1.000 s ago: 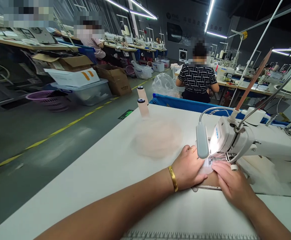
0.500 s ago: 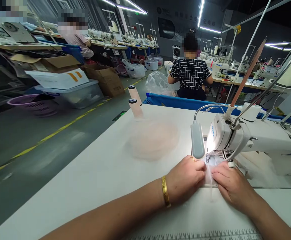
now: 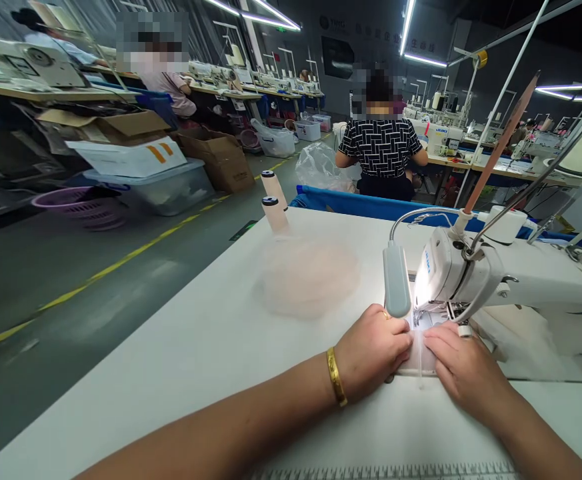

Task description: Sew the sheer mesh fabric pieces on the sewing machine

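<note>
A narrow strip of sheer whitish fabric runs under the needle area of a white sewing machine. My left hand, with a gold bracelet at the wrist, has its fingers curled on the strip's left side, close to the presser foot. On the other side my right hand pinches the fabric, its fingers pressed together beside the foot. The exact fold between the fingertips is too small to make out. A lit lamp on a bendable neck partly covers the space above my left fingers.
A heap of sheer pale pink fabric lies left on the white table. Behind it stand two thread cones. A ruler lines the near edge. Past a blue cloth, a person sits facing away.
The strip's loose near end has drawn up slightly toward the needle. Both hands keep almost the same place and hold. The view has shifted a little.
</note>
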### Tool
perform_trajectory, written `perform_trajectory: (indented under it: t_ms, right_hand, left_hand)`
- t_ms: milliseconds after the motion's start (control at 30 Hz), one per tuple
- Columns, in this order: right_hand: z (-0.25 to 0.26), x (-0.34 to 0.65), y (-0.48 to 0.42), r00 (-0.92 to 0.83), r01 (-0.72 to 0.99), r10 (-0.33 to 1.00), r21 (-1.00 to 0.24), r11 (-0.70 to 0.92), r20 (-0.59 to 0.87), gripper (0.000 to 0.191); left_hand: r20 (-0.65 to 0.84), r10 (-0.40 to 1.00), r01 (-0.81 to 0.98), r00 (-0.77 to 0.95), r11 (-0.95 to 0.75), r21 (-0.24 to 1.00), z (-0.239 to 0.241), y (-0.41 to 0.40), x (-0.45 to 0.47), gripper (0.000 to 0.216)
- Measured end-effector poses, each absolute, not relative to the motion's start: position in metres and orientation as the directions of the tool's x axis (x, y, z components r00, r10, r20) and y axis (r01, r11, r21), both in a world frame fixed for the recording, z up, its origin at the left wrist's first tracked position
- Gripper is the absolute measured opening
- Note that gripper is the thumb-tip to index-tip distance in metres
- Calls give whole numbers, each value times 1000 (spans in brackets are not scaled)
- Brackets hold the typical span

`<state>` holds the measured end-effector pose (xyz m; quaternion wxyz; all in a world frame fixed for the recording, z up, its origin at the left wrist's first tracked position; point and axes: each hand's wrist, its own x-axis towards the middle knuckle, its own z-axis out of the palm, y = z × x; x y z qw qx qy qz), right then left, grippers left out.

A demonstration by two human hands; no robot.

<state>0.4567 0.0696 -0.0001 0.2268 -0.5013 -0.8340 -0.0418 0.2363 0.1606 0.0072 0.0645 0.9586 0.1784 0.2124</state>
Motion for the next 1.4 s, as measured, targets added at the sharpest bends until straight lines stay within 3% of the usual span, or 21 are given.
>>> perform_trajectory:
  t_ms: [233,367,500,733,1133,1400]
  right_hand:
    - [-3,459,69,-385,868,809,-125,481,444,41]
    - [5,458,62,-478,792,777,-182,583,411,37]
    - [9,457,60,-499,767,777,-222,602,383,37]
    - [8,456,62,-481,817,805,-154,555,348,33]
    - [-10,457,74,-336,909,869,-117,400,364,43]
    - [-16,462,83,-288,945,868,-23,325,404,51]
  left_hand:
    - [431,344,290,834,-939,186,6,163,236,16]
    - [461,254,181,850,-963,199,4,153,232,17]
    - [446,264,198,855,-962,189,5,148,230,15]
    - [415,240,198,878,-970,143,6,153,230,15]
    - [395,340,298,853,-940,164,0,171,241,20]
    - [305,448,417,840,-894,166,8,178,248,21]
